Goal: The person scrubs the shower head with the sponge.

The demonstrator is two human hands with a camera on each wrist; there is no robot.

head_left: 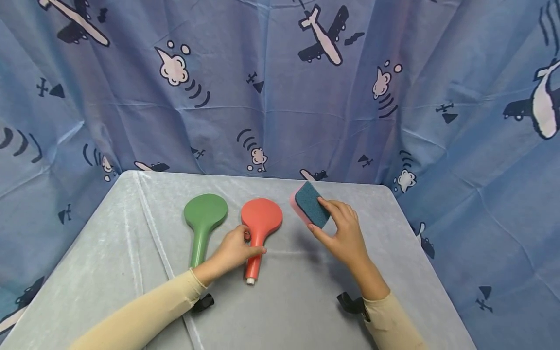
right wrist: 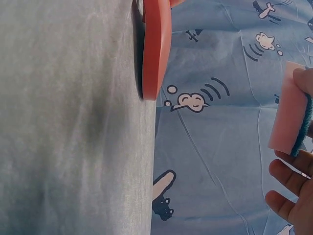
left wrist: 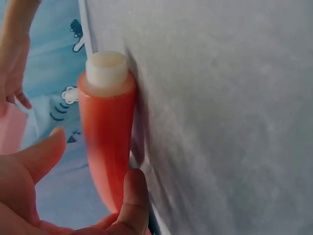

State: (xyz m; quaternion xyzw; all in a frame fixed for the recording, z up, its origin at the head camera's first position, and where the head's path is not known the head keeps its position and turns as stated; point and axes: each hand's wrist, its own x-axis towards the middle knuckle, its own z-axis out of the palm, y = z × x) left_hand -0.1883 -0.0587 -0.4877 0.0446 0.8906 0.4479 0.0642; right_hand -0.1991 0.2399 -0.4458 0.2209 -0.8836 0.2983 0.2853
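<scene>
A red paddle (head_left: 261, 216) with a round head and a white-tipped handle lies on the table. My left hand (head_left: 236, 250) is over its handle (left wrist: 105, 142), with the thumb on one side and bent fingers on the other. In the left wrist view the thumb stands off from the handle. My right hand (head_left: 343, 228) pinches a scouring sponge (head_left: 311, 204) between thumb and fingers, raised over the right part of the table. Pink foam and a dark teal scrub side show on the sponge (right wrist: 288, 112). A green paddle (head_left: 205, 211) lies left of the red one, its handle end hidden by my left arm.
The table (head_left: 306, 301) has a pale grey, velvety cover with a fold running down its left part. Behind it and at the sides hangs a blue curtain (head_left: 227, 92) printed with planes and clouds. Black straps (head_left: 350, 304) show at both wrists.
</scene>
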